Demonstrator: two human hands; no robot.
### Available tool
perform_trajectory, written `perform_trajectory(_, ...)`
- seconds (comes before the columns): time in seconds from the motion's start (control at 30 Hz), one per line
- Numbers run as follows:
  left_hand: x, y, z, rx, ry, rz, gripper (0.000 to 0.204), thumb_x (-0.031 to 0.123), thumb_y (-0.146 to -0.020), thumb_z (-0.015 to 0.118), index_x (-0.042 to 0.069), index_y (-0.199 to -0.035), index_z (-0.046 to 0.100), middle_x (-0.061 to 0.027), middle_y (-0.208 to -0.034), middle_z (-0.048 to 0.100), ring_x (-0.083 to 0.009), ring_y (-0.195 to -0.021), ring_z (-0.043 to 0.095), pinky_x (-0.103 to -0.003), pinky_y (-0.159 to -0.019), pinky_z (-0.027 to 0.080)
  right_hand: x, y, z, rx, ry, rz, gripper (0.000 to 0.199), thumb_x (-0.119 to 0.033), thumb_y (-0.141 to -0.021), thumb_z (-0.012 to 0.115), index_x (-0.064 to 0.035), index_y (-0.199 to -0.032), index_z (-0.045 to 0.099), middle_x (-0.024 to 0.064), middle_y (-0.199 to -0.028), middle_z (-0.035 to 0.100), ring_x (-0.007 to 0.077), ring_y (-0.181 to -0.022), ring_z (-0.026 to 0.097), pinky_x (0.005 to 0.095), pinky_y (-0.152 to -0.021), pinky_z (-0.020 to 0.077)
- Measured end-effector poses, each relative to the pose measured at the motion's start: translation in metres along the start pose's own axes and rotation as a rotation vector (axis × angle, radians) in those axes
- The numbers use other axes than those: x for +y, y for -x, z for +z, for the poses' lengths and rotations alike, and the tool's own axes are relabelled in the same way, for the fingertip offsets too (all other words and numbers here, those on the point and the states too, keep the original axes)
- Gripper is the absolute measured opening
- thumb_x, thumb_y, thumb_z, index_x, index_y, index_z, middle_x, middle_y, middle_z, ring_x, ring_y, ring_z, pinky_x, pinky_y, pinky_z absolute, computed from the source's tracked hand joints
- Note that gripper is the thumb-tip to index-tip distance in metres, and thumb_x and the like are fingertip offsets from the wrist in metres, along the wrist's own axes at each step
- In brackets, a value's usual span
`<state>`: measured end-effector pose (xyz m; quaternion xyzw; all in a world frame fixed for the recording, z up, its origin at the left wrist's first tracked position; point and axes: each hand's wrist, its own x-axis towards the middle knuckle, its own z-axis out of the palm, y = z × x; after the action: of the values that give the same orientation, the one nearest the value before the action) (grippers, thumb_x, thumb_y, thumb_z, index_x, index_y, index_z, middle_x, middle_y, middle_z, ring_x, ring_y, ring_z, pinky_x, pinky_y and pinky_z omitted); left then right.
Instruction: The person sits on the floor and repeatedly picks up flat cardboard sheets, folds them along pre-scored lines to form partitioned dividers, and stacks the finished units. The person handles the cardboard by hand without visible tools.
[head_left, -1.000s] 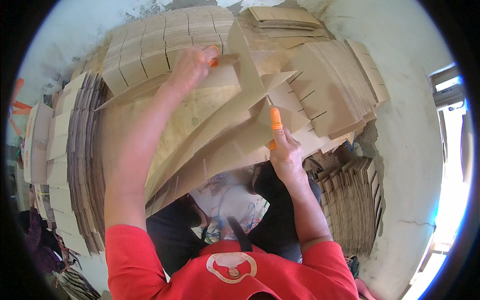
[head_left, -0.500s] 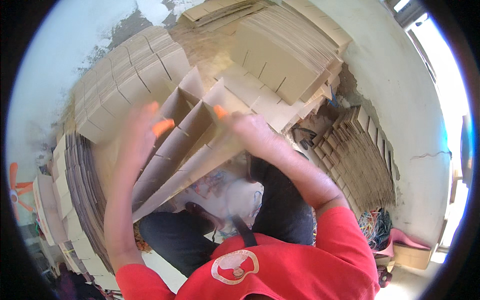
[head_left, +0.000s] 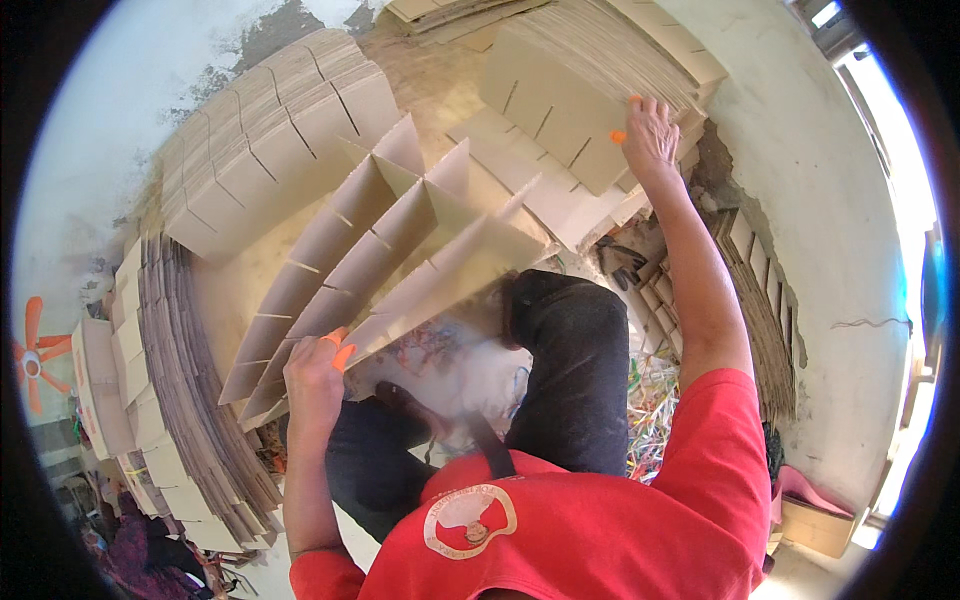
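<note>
My left hand (head_left: 318, 375) clamps the near ends of a set of slotted cardboard strips (head_left: 385, 265) that fan out toward twelve o'clock over my lap. I grip them low, fingers closed on the bunched ends, probably so the long strips stay together while their far ends spread apart. Orange caps cover my fingertips (head_left: 343, 355), likely to guard against the stiff edges. My right hand (head_left: 650, 135) reaches out at about one o'clock, well apart from the left, and rests on the top sheet of a slotted cardboard stack (head_left: 560, 110); whether it pinches that sheet or only presses on it I cannot tell. Every piece is plain brown corrugated board, matte and dry, cut with narrow slots along one edge so pieces can cross. A crosspiece (head_left: 400, 175) already sits in the slots near the far ends, holding the strips in a grid. Another pile of flat cardboard (head_left: 270, 130) lies at eleven o'clock, and a tall stack on edge (head_left: 190, 400) curves along nine o'clock. Coloured paper shreds (head_left: 650, 400) litter the floor at four o'clock.
</note>
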<state>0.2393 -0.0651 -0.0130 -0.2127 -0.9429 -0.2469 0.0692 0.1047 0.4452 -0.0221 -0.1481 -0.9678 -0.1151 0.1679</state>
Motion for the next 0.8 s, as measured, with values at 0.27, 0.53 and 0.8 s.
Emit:
perform_trajectory(0.27, 0.008, -0.005, 0.009, 0.041, -0.038, -0.004, 0.028, 0.007, -0.074, 0.076, 0.001, -0.101, 0.07, -0.0154, -0.078, 0.064, -0.0312, -0.073, 0.063, -0.04, -0.064, 0.049, -0.002, 0.002, 0.006, 0.086, -0.036, 0.004, 0.028, -0.009, -0.081, 0.06, -0.0067, -0.109, 0.06, 0.0097, -0.111, 0.058, 0.0286, -0.114, 0.052, 0.0479, -0.083, 0.0502)
perform_trajectory(0.53, 0.008, -0.002, 0.012, 0.079, -0.017, 0.049, 0.023, 0.008, -0.075, 0.075, 0.0, -0.096, 0.067, -0.016, -0.074, 0.062, -0.0318, -0.073, 0.061, -0.042, -0.065, 0.048, -0.021, 0.009, 0.005, 0.119, -0.133, -0.134, 0.017, -0.008, -0.078, 0.062, -0.0045, -0.095, 0.063, 0.0142, -0.098, 0.061, 0.0364, -0.099, 0.059, 0.0474, -0.077, 0.0487)
perform_trajectory(0.8, 0.002, -0.002, 0.019, 0.067, -0.048, 0.017, 0.028, 0.016, -0.079, 0.074, 0.006, -0.104, 0.067, -0.017, -0.075, 0.064, -0.0342, -0.073, 0.064, -0.044, -0.064, 0.05, 0.014, -0.009, -0.047, 0.373, -0.587, -0.206, 0.028, -0.009, -0.079, 0.069, -0.0028, -0.106, 0.066, 0.0219, -0.087, 0.066, 0.0348, -0.081, 0.066, 0.044, -0.069, 0.0521)
